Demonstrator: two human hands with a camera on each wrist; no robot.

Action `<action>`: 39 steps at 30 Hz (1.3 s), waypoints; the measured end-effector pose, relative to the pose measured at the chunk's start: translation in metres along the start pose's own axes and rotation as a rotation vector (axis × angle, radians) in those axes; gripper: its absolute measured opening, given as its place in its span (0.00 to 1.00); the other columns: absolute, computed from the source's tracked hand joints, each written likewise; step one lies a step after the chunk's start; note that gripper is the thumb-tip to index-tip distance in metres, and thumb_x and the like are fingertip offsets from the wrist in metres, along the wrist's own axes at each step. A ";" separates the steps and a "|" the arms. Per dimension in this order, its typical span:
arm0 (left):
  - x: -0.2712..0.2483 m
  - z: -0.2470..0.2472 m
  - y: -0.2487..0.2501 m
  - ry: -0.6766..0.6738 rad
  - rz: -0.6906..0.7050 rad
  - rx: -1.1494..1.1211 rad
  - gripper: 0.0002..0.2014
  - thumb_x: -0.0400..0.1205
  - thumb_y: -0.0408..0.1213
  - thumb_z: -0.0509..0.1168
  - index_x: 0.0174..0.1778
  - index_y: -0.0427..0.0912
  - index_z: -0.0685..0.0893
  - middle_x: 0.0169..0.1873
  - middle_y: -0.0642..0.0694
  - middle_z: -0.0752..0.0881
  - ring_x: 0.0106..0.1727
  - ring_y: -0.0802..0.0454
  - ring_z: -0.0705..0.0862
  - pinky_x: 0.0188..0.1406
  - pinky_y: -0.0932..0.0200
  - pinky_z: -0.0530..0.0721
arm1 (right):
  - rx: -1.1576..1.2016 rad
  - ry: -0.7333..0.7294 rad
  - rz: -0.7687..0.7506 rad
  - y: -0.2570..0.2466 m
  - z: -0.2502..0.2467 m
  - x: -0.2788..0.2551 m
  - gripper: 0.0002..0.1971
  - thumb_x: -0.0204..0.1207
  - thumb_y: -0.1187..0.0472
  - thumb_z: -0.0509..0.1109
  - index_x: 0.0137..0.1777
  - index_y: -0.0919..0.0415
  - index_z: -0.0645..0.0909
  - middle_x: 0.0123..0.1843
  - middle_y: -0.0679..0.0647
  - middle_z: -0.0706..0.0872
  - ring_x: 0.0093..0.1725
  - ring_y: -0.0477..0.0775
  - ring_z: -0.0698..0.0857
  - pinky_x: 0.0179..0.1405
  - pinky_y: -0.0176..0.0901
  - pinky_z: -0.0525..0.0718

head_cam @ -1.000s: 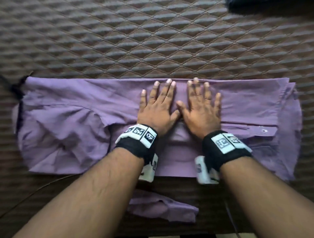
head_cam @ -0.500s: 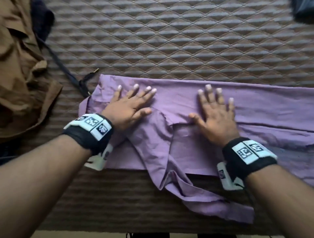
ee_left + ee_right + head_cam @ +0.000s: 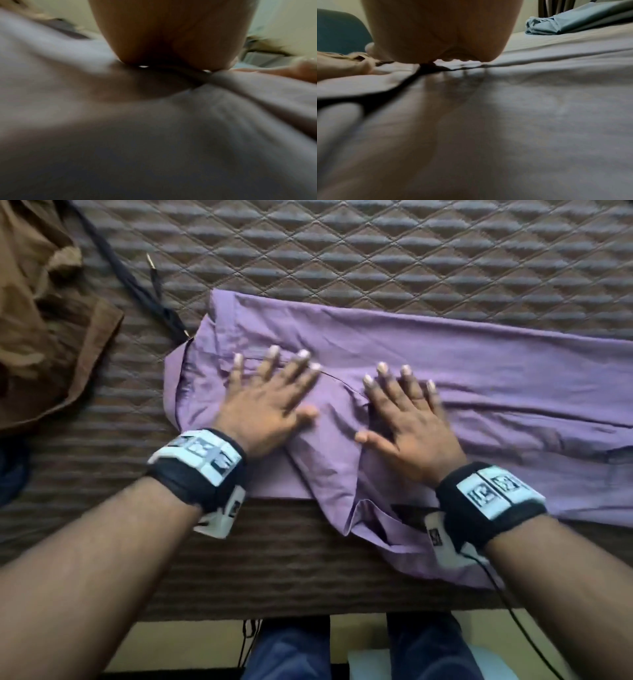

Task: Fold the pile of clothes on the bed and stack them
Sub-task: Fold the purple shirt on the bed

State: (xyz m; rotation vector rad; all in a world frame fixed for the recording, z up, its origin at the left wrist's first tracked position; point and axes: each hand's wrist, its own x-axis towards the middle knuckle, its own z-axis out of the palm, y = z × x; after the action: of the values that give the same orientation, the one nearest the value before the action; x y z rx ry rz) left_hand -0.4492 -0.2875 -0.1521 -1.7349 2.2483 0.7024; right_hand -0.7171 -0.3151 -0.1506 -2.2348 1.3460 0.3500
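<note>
From the head camera, the purple cotton shirt [image 3: 445,378] lies part-folded across the brown quilted bed cover [image 3: 342,251]. The left hand [image 3: 270,402] presses flat on it, fingers spread; beside it the right hand [image 3: 407,422] does likewise. A crumpled brown garment [image 3: 41,313] sits well left. Left wrist: blurred palm [image 3: 168,31] on fabric. Right wrist: palm [image 3: 440,29] down, a folded blue garment [image 3: 573,20] beyond.

You see a dark cord [image 3: 137,287] lying across the quilted bedspread [image 3: 376,251], your blue-trousered legs [image 3: 291,648] below the bed's edge.
</note>
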 end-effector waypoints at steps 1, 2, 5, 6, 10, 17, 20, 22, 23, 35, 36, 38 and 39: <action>-0.003 0.008 -0.009 0.015 -0.059 -0.033 0.37 0.78 0.71 0.31 0.85 0.65 0.42 0.86 0.62 0.44 0.88 0.48 0.44 0.81 0.35 0.33 | 0.020 -0.012 0.056 0.008 -0.001 0.005 0.46 0.69 0.20 0.32 0.85 0.41 0.39 0.85 0.40 0.36 0.87 0.52 0.38 0.84 0.59 0.37; -0.004 0.016 -0.015 0.055 -0.084 -0.037 0.37 0.78 0.71 0.33 0.85 0.65 0.42 0.85 0.63 0.44 0.88 0.49 0.44 0.80 0.37 0.31 | 0.027 0.001 0.146 0.030 -0.003 0.006 0.46 0.69 0.21 0.34 0.85 0.41 0.39 0.85 0.40 0.35 0.87 0.53 0.38 0.83 0.59 0.37; -0.003 0.024 -0.023 0.087 -0.095 -0.040 0.36 0.79 0.71 0.35 0.85 0.67 0.44 0.82 0.68 0.41 0.87 0.52 0.44 0.77 0.46 0.22 | 0.012 0.089 0.457 0.134 -0.015 -0.016 0.44 0.72 0.25 0.41 0.87 0.42 0.42 0.88 0.44 0.39 0.87 0.59 0.41 0.82 0.65 0.39; -0.002 0.023 -0.021 0.093 -0.098 -0.052 0.36 0.79 0.71 0.35 0.85 0.67 0.44 0.81 0.69 0.40 0.87 0.51 0.44 0.75 0.48 0.20 | 0.016 0.097 0.603 0.170 -0.022 -0.032 0.47 0.70 0.23 0.41 0.87 0.44 0.42 0.89 0.47 0.40 0.87 0.61 0.42 0.83 0.67 0.40; -0.001 0.026 -0.019 0.127 -0.119 -0.052 0.37 0.78 0.72 0.35 0.85 0.67 0.45 0.82 0.69 0.40 0.88 0.50 0.45 0.72 0.51 0.16 | 0.092 0.039 1.016 0.244 -0.061 -0.078 0.58 0.61 0.16 0.38 0.88 0.50 0.42 0.89 0.55 0.42 0.87 0.67 0.44 0.81 0.74 0.42; -0.003 0.024 -0.010 0.121 -0.153 -0.040 0.37 0.80 0.70 0.40 0.86 0.64 0.52 0.87 0.60 0.51 0.88 0.47 0.48 0.73 0.50 0.18 | 0.053 0.145 0.410 0.116 -0.046 -0.096 0.43 0.76 0.32 0.55 0.85 0.58 0.60 0.87 0.60 0.57 0.86 0.64 0.56 0.82 0.64 0.53; -0.003 0.026 -0.008 0.144 -0.149 -0.029 0.35 0.82 0.68 0.43 0.86 0.62 0.53 0.87 0.57 0.54 0.88 0.45 0.49 0.75 0.48 0.20 | 0.122 0.256 0.032 0.016 -0.003 -0.114 0.31 0.77 0.41 0.65 0.72 0.63 0.79 0.70 0.65 0.80 0.69 0.68 0.80 0.68 0.63 0.78; -0.004 0.027 -0.008 0.150 -0.150 -0.033 0.35 0.82 0.68 0.43 0.86 0.63 0.52 0.87 0.57 0.53 0.88 0.45 0.48 0.75 0.47 0.20 | 0.118 0.214 -0.024 -0.035 0.021 -0.129 0.27 0.73 0.42 0.70 0.66 0.60 0.82 0.60 0.60 0.84 0.56 0.64 0.83 0.54 0.56 0.83; -0.003 0.027 -0.009 0.161 -0.148 -0.036 0.35 0.82 0.68 0.42 0.86 0.63 0.52 0.87 0.57 0.53 0.88 0.45 0.47 0.76 0.45 0.22 | 0.097 0.164 0.036 -0.048 0.029 -0.134 0.29 0.69 0.40 0.73 0.65 0.58 0.81 0.58 0.59 0.83 0.54 0.63 0.83 0.51 0.55 0.82; -0.002 0.018 -0.026 0.164 -0.074 -0.423 0.38 0.81 0.68 0.43 0.87 0.57 0.57 0.85 0.59 0.58 0.88 0.50 0.47 0.80 0.38 0.32 | 0.741 -0.284 0.262 0.038 0.009 -0.176 0.36 0.60 0.27 0.76 0.60 0.52 0.82 0.52 0.48 0.88 0.50 0.43 0.85 0.52 0.38 0.82; -0.002 0.016 -0.028 0.163 -0.075 -0.460 0.39 0.80 0.70 0.42 0.86 0.56 0.57 0.85 0.59 0.59 0.88 0.50 0.48 0.80 0.37 0.33 | 0.481 -0.259 0.264 0.053 0.006 -0.179 0.40 0.60 0.24 0.69 0.65 0.51 0.79 0.56 0.50 0.86 0.54 0.49 0.84 0.55 0.45 0.83; -0.001 0.016 -0.031 0.157 -0.062 -0.502 0.44 0.77 0.76 0.39 0.86 0.56 0.58 0.83 0.61 0.59 0.86 0.55 0.47 0.80 0.36 0.33 | 0.030 -0.145 0.262 0.079 0.010 -0.183 0.39 0.68 0.25 0.59 0.68 0.55 0.78 0.56 0.58 0.83 0.53 0.65 0.83 0.51 0.58 0.84; 0.000 0.016 -0.032 0.153 -0.053 -0.508 0.45 0.76 0.78 0.39 0.86 0.56 0.58 0.83 0.61 0.59 0.86 0.56 0.47 0.80 0.37 0.33 | -0.048 -0.057 0.218 0.084 0.013 -0.187 0.38 0.72 0.27 0.57 0.66 0.59 0.79 0.54 0.60 0.83 0.51 0.68 0.83 0.48 0.61 0.83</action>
State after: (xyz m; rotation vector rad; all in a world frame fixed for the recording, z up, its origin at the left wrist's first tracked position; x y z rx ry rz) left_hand -0.4203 -0.2852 -0.1738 -2.1224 2.2423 1.2550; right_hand -0.8799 -0.2006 -0.0994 -2.1031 1.5697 0.5230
